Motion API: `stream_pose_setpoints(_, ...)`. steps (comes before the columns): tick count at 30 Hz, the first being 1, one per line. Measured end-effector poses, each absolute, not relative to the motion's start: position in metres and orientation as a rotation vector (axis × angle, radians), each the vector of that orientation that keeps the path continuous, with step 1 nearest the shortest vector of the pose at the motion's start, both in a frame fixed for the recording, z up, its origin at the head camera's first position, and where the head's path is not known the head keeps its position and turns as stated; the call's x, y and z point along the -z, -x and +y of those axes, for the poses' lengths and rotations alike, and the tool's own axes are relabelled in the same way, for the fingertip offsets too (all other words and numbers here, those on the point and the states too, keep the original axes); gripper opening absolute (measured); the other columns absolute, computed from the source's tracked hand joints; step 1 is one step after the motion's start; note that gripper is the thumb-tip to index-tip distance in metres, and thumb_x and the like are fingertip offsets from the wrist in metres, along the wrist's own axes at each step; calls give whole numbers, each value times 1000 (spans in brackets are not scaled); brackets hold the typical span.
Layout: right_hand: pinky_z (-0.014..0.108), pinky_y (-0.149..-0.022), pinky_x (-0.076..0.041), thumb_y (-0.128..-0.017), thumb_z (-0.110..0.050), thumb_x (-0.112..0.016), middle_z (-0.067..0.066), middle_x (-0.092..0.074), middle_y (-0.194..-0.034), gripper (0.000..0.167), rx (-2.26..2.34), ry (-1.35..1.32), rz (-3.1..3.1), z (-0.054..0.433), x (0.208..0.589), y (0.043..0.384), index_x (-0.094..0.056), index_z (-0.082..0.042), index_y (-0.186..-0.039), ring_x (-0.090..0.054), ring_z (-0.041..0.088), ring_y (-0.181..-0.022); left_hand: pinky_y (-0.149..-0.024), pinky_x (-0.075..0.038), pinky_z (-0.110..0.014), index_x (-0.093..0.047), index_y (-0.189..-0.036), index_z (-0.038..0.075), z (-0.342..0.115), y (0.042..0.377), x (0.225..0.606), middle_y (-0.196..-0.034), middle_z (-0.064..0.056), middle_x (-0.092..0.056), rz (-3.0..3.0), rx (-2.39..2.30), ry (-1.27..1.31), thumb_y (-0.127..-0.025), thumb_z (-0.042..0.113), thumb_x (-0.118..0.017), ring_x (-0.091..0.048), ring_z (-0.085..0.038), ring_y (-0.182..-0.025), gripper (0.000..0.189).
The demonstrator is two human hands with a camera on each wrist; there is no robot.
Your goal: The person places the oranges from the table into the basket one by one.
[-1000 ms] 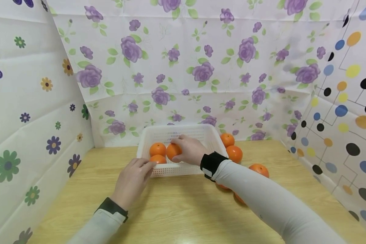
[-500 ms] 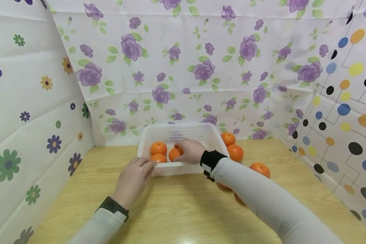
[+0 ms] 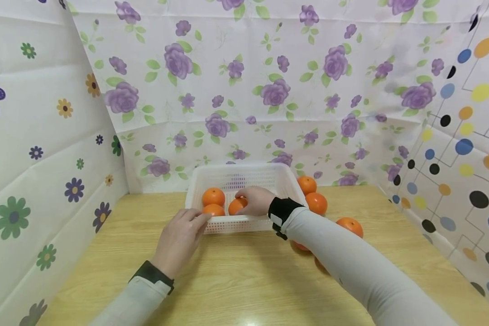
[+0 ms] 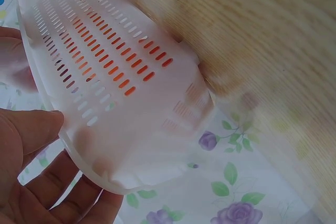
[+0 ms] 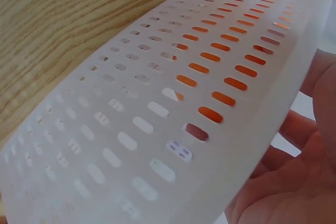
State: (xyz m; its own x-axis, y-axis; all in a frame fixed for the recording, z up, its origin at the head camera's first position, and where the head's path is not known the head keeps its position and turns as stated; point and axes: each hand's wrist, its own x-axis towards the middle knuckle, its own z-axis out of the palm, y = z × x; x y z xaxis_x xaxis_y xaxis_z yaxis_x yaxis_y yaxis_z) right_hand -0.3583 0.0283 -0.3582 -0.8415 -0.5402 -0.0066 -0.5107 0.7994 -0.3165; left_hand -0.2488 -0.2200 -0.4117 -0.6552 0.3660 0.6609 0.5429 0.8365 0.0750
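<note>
A white perforated plastic basket (image 3: pixel 244 218) stands on the table near the back wall. My left hand (image 3: pixel 182 235) grips its front left rim, with the thumb (image 4: pixel 39 129) outside the wall and the fingers over the inner side. My right hand (image 3: pixel 256 200) reaches over the front rim and holds an orange (image 3: pixel 237 206) low in the basket, thumb and fingers curled round it. Two more oranges lie inside to its left, a rear orange (image 3: pixel 213 197) and a front orange (image 3: pixel 213 210). In the right wrist view, orange colour shows through the slots of the basket wall (image 5: pixel 173 114).
Right of the basket, several loose oranges lie on the wooden table (image 3: pixel 228 280), among them a far orange (image 3: pixel 307 185), one just nearer (image 3: pixel 316 203) and another (image 3: pixel 350 226) farther right. My right forearm partly covers others. Patterned sheets (image 3: pixel 244 90) enclose the back and sides.
My right hand has moved slightly right and lower in the basket with the orange, leaving a gap to the two oranges on the left. My left hand has stayed on the rim.
</note>
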Motion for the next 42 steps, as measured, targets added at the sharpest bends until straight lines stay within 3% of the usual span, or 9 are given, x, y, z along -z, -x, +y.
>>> stream_pose_setpoints(20, 43, -114, -54, -102, -25, -83, 9, -74, -135, 47, 437, 812, 2786, 27, 362, 372, -72, -8, -144, -66, 27, -120, -93, -65, -44, -82, -125, 13, -219, 251, 413, -117, -7, -76, -2376, 333, 648, -92, 7, -92, -70, -29, -107, 35)
stream_pose_setpoints(31, 43, -110, -57, -102, -20, -82, 11, -75, -132, 43, 414, 869, 2757, 23, 363, 377, -74, -7, -142, -68, 27, -117, -94, -65, -44, -82, -126, 13, -219, 250, 412, -118, -7, -76, -2377, 321, 645, -92, 6, -92, -71, -29, -108, 36)
stream_pose_setpoints(42, 45, -113, -55, -102, -19, -82, 10, -75, -135, 42, 396, 856, 2743, 21, 373, 388, -74, -9, -142, -67, 27, -122, -94, -65, -45, -82, -125, 13, -220, 251, 413, -118, -7, -76, -2377, 336, 645, -92, 6, -92, -70, -29, -107, 36)
